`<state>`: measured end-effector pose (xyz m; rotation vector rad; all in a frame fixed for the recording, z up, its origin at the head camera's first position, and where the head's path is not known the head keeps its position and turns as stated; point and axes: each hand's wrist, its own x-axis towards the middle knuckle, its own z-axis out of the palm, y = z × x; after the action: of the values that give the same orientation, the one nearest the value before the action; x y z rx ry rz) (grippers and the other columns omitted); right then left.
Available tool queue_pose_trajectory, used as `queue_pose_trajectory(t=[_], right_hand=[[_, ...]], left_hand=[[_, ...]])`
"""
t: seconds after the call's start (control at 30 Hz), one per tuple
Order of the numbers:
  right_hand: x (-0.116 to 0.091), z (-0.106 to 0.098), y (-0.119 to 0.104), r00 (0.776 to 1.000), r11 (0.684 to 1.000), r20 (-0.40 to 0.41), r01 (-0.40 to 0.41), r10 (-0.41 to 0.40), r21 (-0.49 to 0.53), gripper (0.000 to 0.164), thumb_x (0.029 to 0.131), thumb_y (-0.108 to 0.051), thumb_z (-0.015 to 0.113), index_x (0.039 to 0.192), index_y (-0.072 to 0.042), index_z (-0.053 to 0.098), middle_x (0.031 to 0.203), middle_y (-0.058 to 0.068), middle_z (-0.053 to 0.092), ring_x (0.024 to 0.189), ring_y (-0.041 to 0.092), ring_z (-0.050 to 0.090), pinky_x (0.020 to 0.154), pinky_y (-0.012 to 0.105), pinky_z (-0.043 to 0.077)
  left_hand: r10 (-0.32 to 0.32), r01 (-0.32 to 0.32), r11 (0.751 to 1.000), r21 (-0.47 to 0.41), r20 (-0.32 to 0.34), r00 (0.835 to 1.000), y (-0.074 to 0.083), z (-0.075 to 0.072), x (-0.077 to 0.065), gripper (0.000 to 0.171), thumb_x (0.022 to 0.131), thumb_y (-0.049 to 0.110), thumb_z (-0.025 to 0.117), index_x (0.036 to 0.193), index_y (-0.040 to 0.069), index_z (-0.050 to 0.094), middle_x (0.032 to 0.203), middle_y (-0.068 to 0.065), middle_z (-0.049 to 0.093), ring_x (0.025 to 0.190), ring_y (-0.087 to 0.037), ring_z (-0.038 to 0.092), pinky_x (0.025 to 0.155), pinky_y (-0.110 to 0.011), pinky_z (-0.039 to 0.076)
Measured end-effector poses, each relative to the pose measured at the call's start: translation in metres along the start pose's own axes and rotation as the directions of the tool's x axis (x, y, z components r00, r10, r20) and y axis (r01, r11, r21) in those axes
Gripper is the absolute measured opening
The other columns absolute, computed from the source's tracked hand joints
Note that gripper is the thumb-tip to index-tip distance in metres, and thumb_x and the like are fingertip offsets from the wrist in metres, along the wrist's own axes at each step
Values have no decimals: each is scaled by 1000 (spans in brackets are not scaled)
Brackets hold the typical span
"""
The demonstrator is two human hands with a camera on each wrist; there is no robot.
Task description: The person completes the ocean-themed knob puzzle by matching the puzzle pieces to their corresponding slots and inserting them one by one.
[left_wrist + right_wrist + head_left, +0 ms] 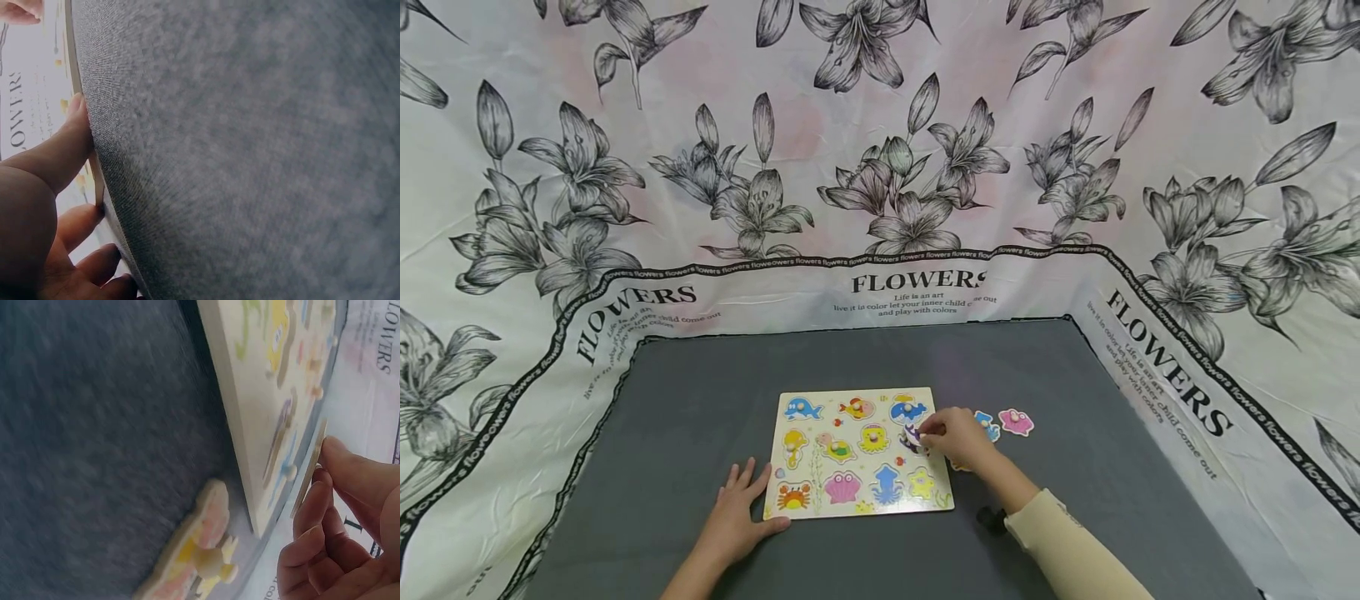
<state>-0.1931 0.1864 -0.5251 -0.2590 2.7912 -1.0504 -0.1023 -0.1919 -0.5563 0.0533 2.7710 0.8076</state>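
A wooden sea-animal peg puzzle board (pixel 850 398) lies on the grey table. My left hand (pixel 736 517) rests at its lower left corner with fingers spread, the thumb and a fingertip along the edge, as the left wrist view shows. Over the board's right side, my right hand (pixel 958 437) pinches a purple-and-white puzzle piece (pixel 913 438) between thumb and fingers. The right wrist view catches this thin wooden piece (pixel 307 472) edge-on, raised above the board surface. Below the blue whale (pixel 907 410), the purple slot area is partly covered by the held piece.
Right of the board lie a pink piece (pixel 1017 422) and a blue piece (pixel 987 426). Another loose piece with a wooden knob (pixel 206 556) lies beside the board, mostly hidden by the right hand in the head view. A small black object (pixel 991 520) is near the right sleeve.
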Motion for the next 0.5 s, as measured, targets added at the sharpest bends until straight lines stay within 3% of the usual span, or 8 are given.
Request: queue_pose_trajectory(t=[0.27, 0.5], right_hand=[[-2, 15, 7, 999, 998, -12, 46, -46, -42, 4, 84, -11, 81, 87, -12, 81, 72, -6, 66, 66, 9, 54, 57, 24, 45], [1, 19, 8, 1000, 995, 7, 28, -27, -95, 5, 85, -14, 82, 90, -15, 81, 73, -8, 65, 66, 9, 54, 57, 24, 44]], left_hand=[[-5, 5, 1000, 16, 2, 1000, -2, 1, 2, 107, 71, 56, 85, 155, 6, 41, 163, -29, 23, 151, -53, 9, 117, -71, 14], [-7, 7, 1000, 10, -3, 1000, -2, 2, 2, 107, 71, 56, 85, 155, 7, 41, 163, -28, 23, 151, -53, 9, 117, -71, 13]])
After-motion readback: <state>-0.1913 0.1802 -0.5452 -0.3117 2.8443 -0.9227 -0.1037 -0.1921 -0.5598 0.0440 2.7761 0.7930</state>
